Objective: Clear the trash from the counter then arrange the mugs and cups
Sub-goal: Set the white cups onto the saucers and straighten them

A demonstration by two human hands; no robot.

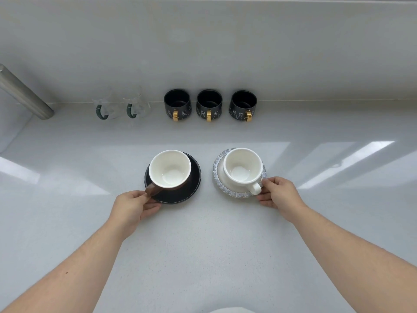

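A brown cup with a white inside (169,169) stands on a black saucer (191,184) at the counter's middle. My left hand (133,206) pinches that saucer's near-left rim, just under the cup's handle. To the right, a white cup (242,169) sits on a pale blue ruffled saucer (216,168). My right hand (279,192) grips this saucer's near-right rim beside the cup's handle. Along the back wall stand three black mugs with gold handles (177,105) (209,105) (243,105). Left of them are two clear glass cups with green handles (106,107) (136,105).
A brushed metal faucet spout (22,93) slants in from the far left, above a sink edge (13,136). The white counter (203,245) stretches between my forearms and out to the right.
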